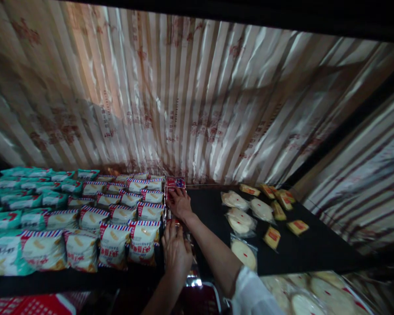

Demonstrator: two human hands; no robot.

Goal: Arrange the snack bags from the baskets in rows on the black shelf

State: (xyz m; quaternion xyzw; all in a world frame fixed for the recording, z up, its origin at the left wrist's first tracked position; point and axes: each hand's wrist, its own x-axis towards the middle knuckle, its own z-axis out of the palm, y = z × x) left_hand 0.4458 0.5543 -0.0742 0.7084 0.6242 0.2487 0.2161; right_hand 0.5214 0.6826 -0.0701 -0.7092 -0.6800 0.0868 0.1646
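A column of small dark red packets [176, 181] runs from the back of the black shelf [208, 210] towards its front. My right hand [180, 204] reaches far in and lies on the packets near the back end, fingers spread. Nearer the front, my left hand [177, 253] rests on the same column, its fingers stretched out and slightly bent. Neither hand visibly grips anything; the palms are turned down and hide part of the packets. Just left of my hands stand several rows of white snack bags [144, 243] with red and blue striped tops.
Teal snack bags [9, 251] fill the far left. On the right lie round, pale wrapped discs [244, 253] and small yellow packets [272, 238]. A box of more discs [308, 304] and a red basket [29, 304] sit below. Pleated printed sheeting [184, 87] hangs behind.
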